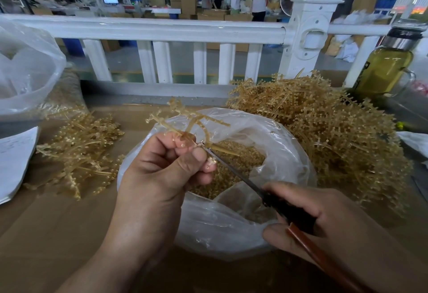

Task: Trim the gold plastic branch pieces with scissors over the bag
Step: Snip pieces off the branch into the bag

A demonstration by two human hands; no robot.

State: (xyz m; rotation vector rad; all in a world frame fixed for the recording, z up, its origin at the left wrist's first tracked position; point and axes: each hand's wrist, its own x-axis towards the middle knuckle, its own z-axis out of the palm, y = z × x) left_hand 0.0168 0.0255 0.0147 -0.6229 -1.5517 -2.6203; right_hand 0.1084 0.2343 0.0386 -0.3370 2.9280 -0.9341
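The gold plastic branch piece is being held up over the open mouth of the bag, its twigs fanning up and away from the person. The left hand is holding it by the stem, its grip pinching the stem between curled fingers and thumb. The scissors are reaching in from the lower right, their dark blades showing as one thin line whose tip is meeting the stem just beside the left fingertips. The right hand is gripping the scissors, its grip wrapping round the dark and reddish-brown handles.

The bag is clear plastic, sitting on the brown worktop between the two forearms, and small gold trimmings are lying inside it. A large heap of gold branches is lying to the right of the bag, touching its side, and a smaller heap is lying to the left, a little apart. White paper is resting at the left edge, below a big clear bag. A bottle of yellow-green liquid is standing at the far right. A white railing is running behind the worktop.
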